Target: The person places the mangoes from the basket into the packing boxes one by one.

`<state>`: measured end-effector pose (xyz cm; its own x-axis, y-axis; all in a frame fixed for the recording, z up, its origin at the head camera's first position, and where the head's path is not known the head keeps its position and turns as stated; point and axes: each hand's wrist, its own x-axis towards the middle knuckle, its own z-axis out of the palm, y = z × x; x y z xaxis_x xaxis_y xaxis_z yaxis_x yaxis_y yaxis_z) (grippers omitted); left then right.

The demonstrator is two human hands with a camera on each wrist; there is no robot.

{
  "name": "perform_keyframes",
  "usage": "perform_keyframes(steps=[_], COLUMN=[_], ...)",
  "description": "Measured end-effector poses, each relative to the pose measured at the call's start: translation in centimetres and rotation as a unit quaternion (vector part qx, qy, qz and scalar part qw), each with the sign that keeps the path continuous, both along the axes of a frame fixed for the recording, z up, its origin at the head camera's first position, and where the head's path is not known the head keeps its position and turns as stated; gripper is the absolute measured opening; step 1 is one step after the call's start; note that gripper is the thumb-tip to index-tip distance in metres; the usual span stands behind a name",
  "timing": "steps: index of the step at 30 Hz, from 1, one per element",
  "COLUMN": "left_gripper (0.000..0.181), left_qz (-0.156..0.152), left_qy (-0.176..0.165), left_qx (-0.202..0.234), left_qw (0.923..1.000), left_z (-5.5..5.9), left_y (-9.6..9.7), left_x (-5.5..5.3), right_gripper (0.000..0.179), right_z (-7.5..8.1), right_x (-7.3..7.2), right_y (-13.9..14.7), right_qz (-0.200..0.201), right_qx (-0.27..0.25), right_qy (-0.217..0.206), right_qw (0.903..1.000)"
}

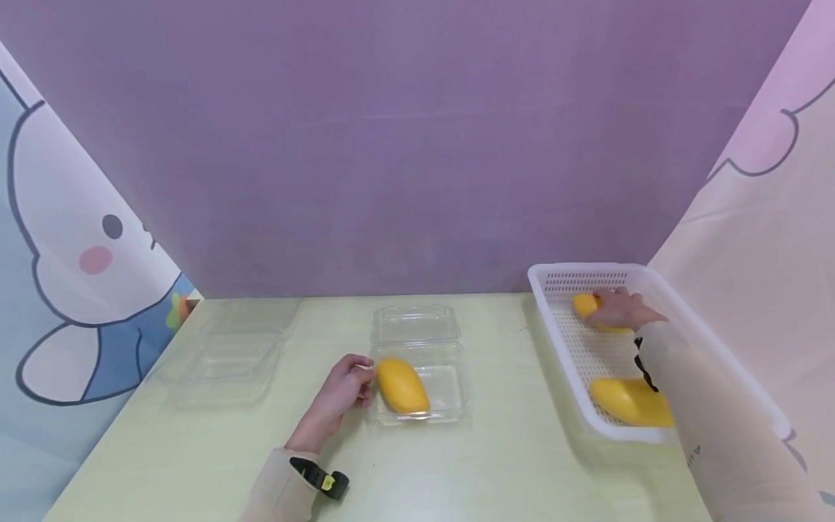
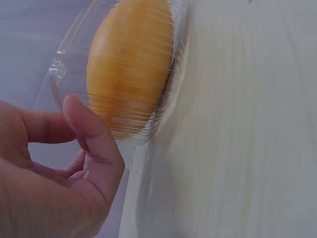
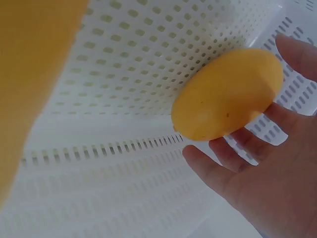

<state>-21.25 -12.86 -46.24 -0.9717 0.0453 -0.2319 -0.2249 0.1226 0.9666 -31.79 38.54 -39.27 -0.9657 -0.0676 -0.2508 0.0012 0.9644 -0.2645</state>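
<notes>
A yellow mango (image 1: 402, 386) lies in the left part of an open clear plastic clamshell box (image 1: 446, 391), its lid folded back. At the box's left rim, my left hand (image 1: 339, 391) has its thumb and finger pinched together on the edge, beside the mango, as the left wrist view also shows. My right hand (image 1: 620, 308) reaches into a white perforated basket (image 1: 567, 362). Its fingers lie along the side of a second mango (image 3: 228, 94), the thumb spread near one end. Another yellow mango (image 1: 629, 401) rests in the basket's near end, partly hidden by the right forearm.
More clear plastic boxes (image 1: 228, 355) stand at the left of the pale table (image 1: 496, 464). A purple curtain (image 1: 417, 145) rises behind, and patterned cloth hangs at both sides. The basket's raised walls surround my right hand.
</notes>
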Motion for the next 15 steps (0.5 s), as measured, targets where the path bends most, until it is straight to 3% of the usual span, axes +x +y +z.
perform_keyframes(steps=[8, 15], left_gripper=[0.028, 0.027], left_qz=[-0.008, -0.007], left_qy=[0.005, 0.005], left_qx=[-0.007, -0.004], left_qw=[0.9999, 1.0000], left_z=[0.08, 0.22], left_y=[-0.08, -0.05], left_x=[0.19, 0.18], right_gripper=[0.077, 0.076], right_z=[-0.59, -0.07], right_x=[-0.19, 0.05], right_y=[-0.31, -1.01], right_qz=[0.031, 0.031], right_qx=[-0.071, -0.052], right_qy=[-0.073, -0.094], right_qw=[0.9943, 0.9937])
